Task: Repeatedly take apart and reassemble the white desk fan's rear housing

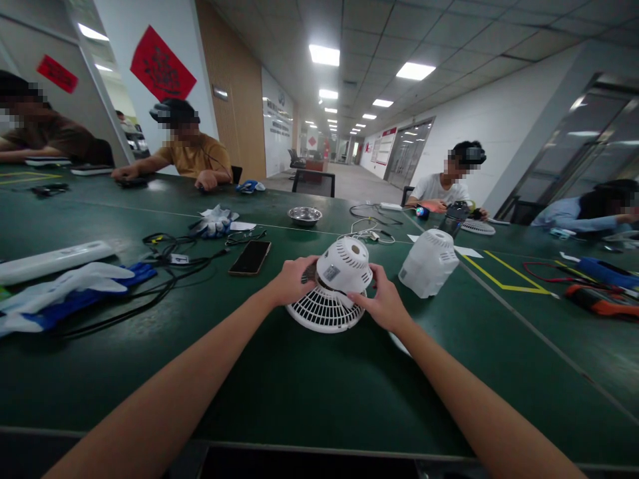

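Note:
A white vented fan motor cover (343, 265) with a grey label sits tilted over a round white fan grille (324, 314) on the table in front of me. My left hand (293, 282) is closed on the cover's left side, its fingertips partly hidden behind a dark part at the cover's lower edge. From the right, my right hand (385, 303) grips the cover's lower rim between thumb and fingers. A gap shows between cover and grille at the left. To the right stands a white vented plastic housing (428, 265). Part of a white object (399, 344) shows under my right forearm.
Left of my hands lie a phone (250, 258), black cables (172, 283) and blue-white gloves (74, 293). A metal bowl (304, 215) and a white cable (367, 229) are beyond. An orange multimeter (602, 301) lies far right. Several people sit around the green table (299, 392).

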`<state>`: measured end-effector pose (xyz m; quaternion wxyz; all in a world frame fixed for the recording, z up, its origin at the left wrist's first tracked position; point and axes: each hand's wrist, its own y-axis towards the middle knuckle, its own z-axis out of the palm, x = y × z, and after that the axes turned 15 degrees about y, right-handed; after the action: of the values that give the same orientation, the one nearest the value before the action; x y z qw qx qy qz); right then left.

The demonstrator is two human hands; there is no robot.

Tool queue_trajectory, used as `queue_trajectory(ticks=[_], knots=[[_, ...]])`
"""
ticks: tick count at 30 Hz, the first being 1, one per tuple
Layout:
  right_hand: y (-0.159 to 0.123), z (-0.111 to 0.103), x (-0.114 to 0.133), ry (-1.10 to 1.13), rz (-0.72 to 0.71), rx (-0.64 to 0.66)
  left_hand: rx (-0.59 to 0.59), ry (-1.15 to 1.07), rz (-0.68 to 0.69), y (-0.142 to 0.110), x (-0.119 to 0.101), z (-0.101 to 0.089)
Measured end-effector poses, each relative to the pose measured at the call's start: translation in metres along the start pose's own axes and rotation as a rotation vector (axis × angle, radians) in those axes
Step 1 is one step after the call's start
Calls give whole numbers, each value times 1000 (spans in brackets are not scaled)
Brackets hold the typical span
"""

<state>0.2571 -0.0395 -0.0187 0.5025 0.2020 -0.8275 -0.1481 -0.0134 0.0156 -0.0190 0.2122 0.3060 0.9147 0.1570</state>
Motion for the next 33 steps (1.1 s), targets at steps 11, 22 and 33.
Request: queue_trajectory(ticks=[11,22,33], knots=[[-3,-6,13,-12,-119,175,60,-85,113,-5,-8,-13],[-6,-10,16,1,-147,138,89,-40,102,-3,-15,-19],[-4,-13,17,-44,-185,216,168,-92,109,-3,-18,-23]])
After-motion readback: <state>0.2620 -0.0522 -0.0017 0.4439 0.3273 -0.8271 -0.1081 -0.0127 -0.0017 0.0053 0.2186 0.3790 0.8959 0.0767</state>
